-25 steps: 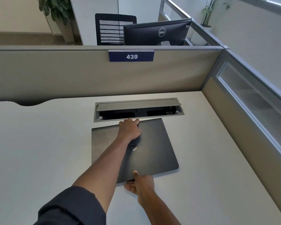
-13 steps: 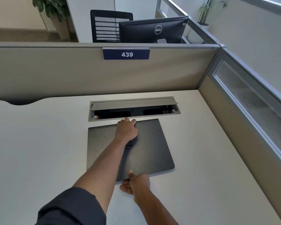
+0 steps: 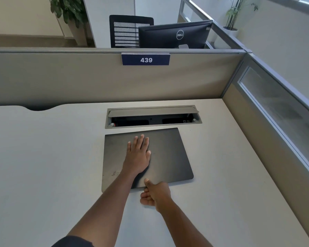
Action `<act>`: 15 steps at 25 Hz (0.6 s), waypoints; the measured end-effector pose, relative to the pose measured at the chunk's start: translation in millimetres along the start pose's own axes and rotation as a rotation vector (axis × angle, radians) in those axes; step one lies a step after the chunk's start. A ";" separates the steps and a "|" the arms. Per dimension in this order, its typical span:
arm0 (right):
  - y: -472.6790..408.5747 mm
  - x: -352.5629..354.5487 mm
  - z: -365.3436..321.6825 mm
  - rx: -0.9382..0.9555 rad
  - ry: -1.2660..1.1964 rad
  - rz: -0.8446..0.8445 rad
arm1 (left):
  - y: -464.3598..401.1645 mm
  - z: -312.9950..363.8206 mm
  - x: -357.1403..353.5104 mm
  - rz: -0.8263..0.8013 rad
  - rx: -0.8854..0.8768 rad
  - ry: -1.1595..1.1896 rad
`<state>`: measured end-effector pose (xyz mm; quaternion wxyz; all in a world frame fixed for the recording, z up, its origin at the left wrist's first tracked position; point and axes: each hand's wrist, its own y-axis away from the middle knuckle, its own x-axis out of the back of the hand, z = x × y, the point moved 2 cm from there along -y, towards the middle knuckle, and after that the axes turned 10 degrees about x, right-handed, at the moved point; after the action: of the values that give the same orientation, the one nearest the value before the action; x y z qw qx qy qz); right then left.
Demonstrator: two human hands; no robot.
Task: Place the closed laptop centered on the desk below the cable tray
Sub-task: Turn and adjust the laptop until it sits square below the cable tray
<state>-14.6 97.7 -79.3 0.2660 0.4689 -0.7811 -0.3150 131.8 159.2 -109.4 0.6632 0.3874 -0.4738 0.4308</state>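
Head view: the closed laptop [image 3: 168, 154], a matte dark-grey slab with rounded corners, is laid flat on the pale desk [image 3: 43, 157], its far edge just beside the recessed cable tray [image 3: 152, 117], near the far edge. Bare surface is left on both sides. The left hand [image 3: 138, 154] is pressed flat on the lid, fingers spread. The right hand [image 3: 154, 193] is pinched on the near edge. A grey partition [image 3: 61, 77] with a "439" plate [image 3: 145, 59] bounds the far edge.

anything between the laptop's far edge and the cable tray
Nothing: in the head view only a thin bare strip of desk separates the closed laptop from the cable tray.
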 end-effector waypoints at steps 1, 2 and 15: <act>0.0 3.6 -3.2 -0.014 0.014 -0.040 | 12.1 -5.5 -0.6 0.013 0.013 -0.010; 0.5 7.4 -6.8 -0.028 0.035 -0.080 | 24.0 -10.5 -1.0 0.023 0.028 -0.022; 4.4 59.4 -41.2 0.545 0.813 0.209 | 121.5 -45.8 -0.2 0.041 0.258 0.025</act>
<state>-12.6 35.9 -41.7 0.4467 0.5252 -0.7112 0.1371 31.3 241.3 -108.3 0.6047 0.4541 -0.4141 0.5066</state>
